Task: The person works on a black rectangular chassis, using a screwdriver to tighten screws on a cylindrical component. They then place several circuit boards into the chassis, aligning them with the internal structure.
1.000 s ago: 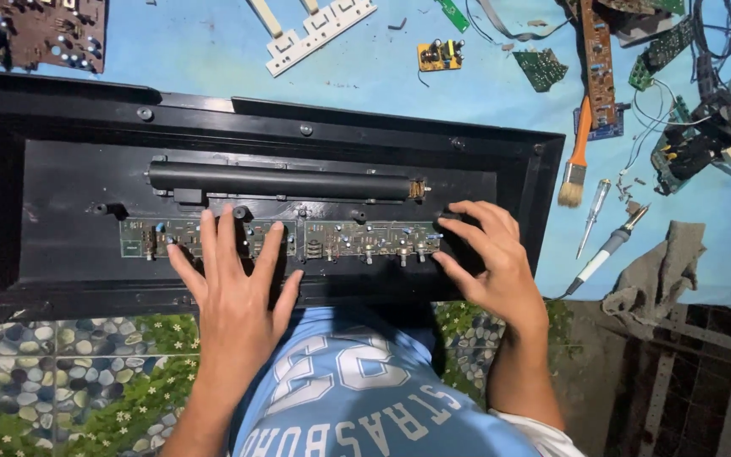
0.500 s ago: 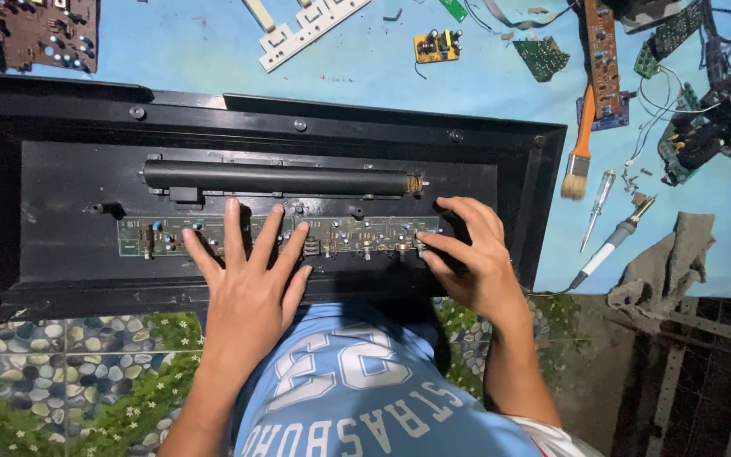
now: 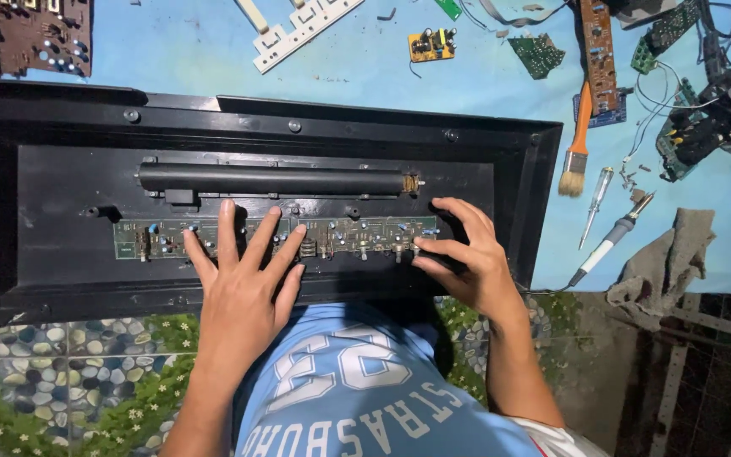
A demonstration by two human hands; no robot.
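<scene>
left hand (image 3: 243, 292) is lying flat and open, fingers spread, on the long green circuit board (image 3: 357, 237) that sits inside the black housing (image 3: 501, 152), just below the black tube (image 3: 272, 179). compared with a second ago the hand is sitting in nearly the same spot on the board's left-middle stretch, fingers fanned slightly wider, so it is pressing down, not sliding. right hand (image 3: 467, 262) is curling at the board's right end, fingertips hooked around the edge there; earlier the fingers were reaching looser, now they are bent tighter, pinching the end of the board. judging from that, the board is being steadied on the left while the right end is getting worked, likely lifted or seated, cannot tell which. board itself is not showing any shift in the housing. on the blue table (image 3: 171, 51) a paintbrush (image 3: 575, 144), screwdriver (image 3: 611, 241), grey rag (image 3: 670, 254) and loose small boards (image 3: 431, 44) are lying untouched, well apart from both hands.
</scene>
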